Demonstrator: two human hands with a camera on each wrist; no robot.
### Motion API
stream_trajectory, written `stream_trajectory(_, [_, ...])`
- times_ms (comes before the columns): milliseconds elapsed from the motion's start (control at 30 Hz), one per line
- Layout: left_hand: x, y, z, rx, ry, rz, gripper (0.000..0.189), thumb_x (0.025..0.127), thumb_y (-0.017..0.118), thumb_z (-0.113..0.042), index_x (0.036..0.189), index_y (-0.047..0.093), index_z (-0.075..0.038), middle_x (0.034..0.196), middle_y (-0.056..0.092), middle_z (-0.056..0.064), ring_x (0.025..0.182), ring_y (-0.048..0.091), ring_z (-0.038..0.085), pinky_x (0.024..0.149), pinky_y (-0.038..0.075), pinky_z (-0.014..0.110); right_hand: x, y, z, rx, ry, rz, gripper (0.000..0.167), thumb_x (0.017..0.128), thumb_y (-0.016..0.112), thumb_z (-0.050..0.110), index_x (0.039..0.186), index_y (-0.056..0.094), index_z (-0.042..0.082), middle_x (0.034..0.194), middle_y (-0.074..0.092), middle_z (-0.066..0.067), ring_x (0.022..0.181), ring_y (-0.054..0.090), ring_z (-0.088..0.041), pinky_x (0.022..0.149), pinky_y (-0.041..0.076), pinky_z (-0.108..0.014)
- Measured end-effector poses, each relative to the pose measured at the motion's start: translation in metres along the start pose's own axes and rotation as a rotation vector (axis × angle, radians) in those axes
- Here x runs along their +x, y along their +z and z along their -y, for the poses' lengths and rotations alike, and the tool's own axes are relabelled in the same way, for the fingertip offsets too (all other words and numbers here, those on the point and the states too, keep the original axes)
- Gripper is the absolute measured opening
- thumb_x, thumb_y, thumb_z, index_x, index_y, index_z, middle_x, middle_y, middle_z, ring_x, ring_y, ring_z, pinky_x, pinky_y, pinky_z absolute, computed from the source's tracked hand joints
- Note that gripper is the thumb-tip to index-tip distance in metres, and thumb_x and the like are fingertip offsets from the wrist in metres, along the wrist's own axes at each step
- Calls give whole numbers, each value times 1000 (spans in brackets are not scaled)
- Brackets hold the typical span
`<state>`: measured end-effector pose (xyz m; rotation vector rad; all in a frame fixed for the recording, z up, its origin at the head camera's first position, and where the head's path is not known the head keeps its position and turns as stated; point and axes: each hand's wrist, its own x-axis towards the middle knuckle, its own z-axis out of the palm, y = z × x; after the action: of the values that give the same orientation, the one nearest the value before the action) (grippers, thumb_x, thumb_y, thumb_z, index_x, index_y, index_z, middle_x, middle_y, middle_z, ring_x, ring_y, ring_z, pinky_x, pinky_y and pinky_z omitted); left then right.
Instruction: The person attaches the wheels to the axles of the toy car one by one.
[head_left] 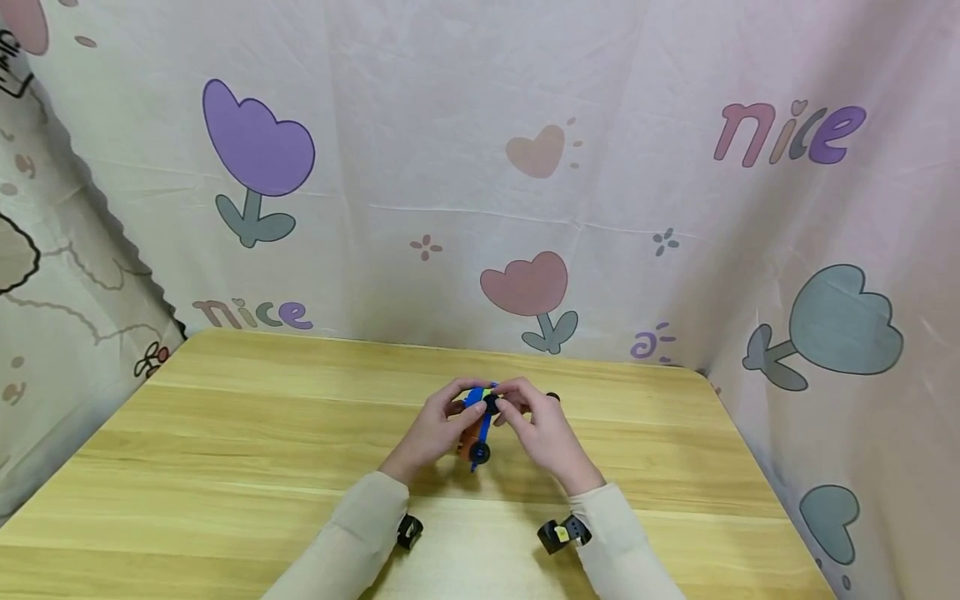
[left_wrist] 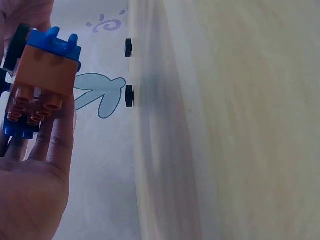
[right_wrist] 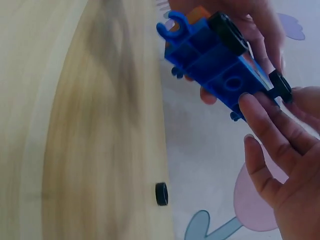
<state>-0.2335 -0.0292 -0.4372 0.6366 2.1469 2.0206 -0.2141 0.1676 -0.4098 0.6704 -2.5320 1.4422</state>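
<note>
A toy car [right_wrist: 212, 65] made of blue and orange building pieces sits between the two hands, apparently held above the wooden table [head_left: 225, 433]. The left hand [head_left: 435, 429] grips it from one side, thumb at the front near the far wheel [head_left: 491, 404], the other fingers wrapped behind the body. The right hand [head_left: 543, 429] meets it from the opposite side: its thumb touches the outer face of that same wheel while fingertips press the blue underside, so this end of the car is clamped between them. The near wheel [head_left: 480, 452] lies clear of the fingers, towards the person, beside a blue hook [right_wrist: 175, 27]. The orange block [left_wrist: 47, 70] stands over the left hand's fingers, studs facing the palm. Two loose wheels [left_wrist: 129, 96] stand near the table's far edge, apart from the hands, before a printed cloth [head_left: 420, 125].
</note>
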Motion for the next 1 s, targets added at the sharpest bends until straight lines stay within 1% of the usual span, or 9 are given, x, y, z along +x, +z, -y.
stream_trajectory(133, [1,0,2,-17,57,-6,30,100,60,-19,129,59,-13,128,56,13,97,64,32,73,57,38,1,1,1,134,113,-9,17,101,57,19,113,60,7,92,70,-4,82,68,-21,82,51,-44])
stream_trajectory(267, [1,0,3,-14,98,-6,30,99,61,-16,128,58,-9,131,56,15,103,64,34,79,56,39,1,0,8,237,183,22,22,102,55,13,115,61,-4,96,68,-16,86,68,-34,85,53,-48])
stream_trajectory(367, [0,0,3,-6,99,1,30,99,62,-17,127,58,-10,130,57,14,105,62,34,82,55,40,0,-5,20,250,180,54,24,102,52,7,117,61,-10,99,68,-22,88,67,-39,84,53,-47])
stream_trajectory(467, [0,0,3,0,93,9,30,99,62,-18,127,59,-12,129,58,12,106,62,33,84,55,41,-1,-9,31,255,172,76,24,102,51,4,116,61,-12,99,68,-22,89,67,-37,84,54,-44])
stream_trajectory(667, [1,0,2,-8,97,34,30,99,61,-19,129,58,-12,130,57,12,107,62,33,84,55,41,-3,-12,32,284,181,76,24,102,52,5,117,60,-12,101,67,-17,90,66,-33,85,54,-39])
stream_trajectory(700, [0,1,-3,-10,97,39,31,100,60,-17,129,57,-10,130,57,13,107,62,35,84,55,42,-3,-12,32,288,184,74,24,102,52,5,117,60,-11,102,67,-17,90,66,-33,86,54,-38])
stream_trajectory(867, [1,2,-2,-2,116,52,32,100,58,-13,131,55,-5,130,56,18,107,61,37,85,54,41,-4,-12,32,321,177,68,23,102,52,3,115,60,-13,101,67,-20,90,66,-37,86,54,-41])
stream_trajectory(933, [3,2,2,4,117,52,32,100,59,-14,131,56,-6,130,57,17,107,61,36,85,55,40,-3,-12,32,340,174,68,22,101,52,2,114,60,-14,101,66,-22,90,66,-39,86,53,-42])
stream_trajectory(1000, [3,2,1,6,115,56,32,100,59,-15,131,56,-6,130,57,17,107,61,37,84,55,40,-3,-12,31,358,172,65,21,101,52,1,113,60,-15,101,66,-24,90,65,-42,86,53,-44])
